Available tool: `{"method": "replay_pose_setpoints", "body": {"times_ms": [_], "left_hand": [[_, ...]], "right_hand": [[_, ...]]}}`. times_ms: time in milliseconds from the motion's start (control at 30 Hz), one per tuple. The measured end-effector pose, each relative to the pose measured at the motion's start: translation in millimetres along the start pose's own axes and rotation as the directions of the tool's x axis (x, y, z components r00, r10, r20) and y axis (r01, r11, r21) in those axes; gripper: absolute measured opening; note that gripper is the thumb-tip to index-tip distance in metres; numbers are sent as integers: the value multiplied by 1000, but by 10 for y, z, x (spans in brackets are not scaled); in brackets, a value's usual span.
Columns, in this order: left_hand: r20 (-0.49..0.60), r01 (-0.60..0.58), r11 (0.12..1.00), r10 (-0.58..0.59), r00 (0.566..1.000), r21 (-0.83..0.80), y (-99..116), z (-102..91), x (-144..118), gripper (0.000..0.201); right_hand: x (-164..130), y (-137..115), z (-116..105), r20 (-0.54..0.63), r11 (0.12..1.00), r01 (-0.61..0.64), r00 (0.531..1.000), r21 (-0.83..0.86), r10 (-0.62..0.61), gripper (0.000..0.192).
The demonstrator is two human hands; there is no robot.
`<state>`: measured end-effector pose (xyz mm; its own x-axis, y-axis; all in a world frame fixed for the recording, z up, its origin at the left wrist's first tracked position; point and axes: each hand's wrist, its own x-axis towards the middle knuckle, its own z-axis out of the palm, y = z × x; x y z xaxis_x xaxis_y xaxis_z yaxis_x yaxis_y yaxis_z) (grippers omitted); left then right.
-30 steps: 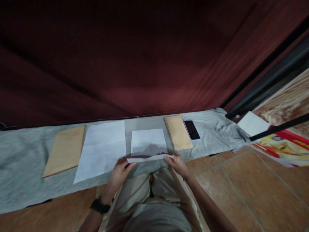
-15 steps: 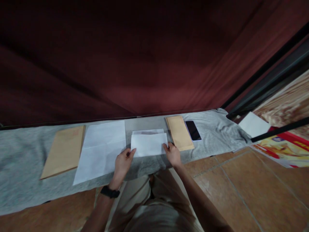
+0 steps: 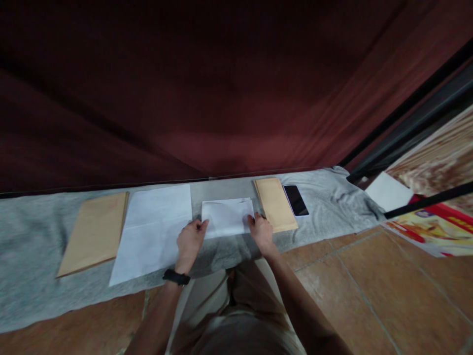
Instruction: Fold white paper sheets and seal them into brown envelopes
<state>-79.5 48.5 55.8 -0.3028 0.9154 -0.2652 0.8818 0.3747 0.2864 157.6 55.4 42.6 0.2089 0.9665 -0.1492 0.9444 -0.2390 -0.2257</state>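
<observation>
Since you've got both hands down low, start there: your left hand is almost closed, thumb and curled fingers pinching the 8 o'clock corner (image 3: 190,242) of the folded paper (image 3: 227,217), and your right hand (image 3: 262,232) does the same at 4. That paper lies between them on the gray cloth (image 3: 328,202), so call it clock center. Its long axis runs 9 to 3, with loose-looking edges pointing at 12; can't tell exactly where the crease is. I'd expect it to be super light, floppy, kinda slidey and easy to crumple, so go gentle on both short ends. The big sheet (image 3: 155,227) is at 9, with a brown envelope (image 3: 96,229) past it. Near 2:30 you've got a tan envelope (image 3: 277,207), then the phone (image 3: 296,200). Farthest off, the red curtain (image 3: 236,123) fills 12.
</observation>
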Motion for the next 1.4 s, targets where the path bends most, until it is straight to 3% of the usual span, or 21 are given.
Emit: {"method": "replay_pose_setpoints", "body": {"times_ms": [267,733,933,1233,1400], "left_hand": [[-2,32,996,-32,999,83,139,-80,-21,43],[-86,27,985,-12,996,170,172,61,-4,45],[-75,18,984,-4,997,178,192,22,-23,46],[-87,38,986,-24,996,165,236,12,-40,45],[-76,36,985,-24,997,166,235,-25,-84,43]], "right_hand": [[53,-11,149,-186,996,94,978,-12,-95,32],[141,-52,261,-398,933,359,861,32,-318,43],[110,-197,344,-354,846,523,815,108,-459,44],[110,-220,482,-223,857,514,840,32,-495,50],[101,-207,509,-221,861,508,842,16,-492,51]]}}
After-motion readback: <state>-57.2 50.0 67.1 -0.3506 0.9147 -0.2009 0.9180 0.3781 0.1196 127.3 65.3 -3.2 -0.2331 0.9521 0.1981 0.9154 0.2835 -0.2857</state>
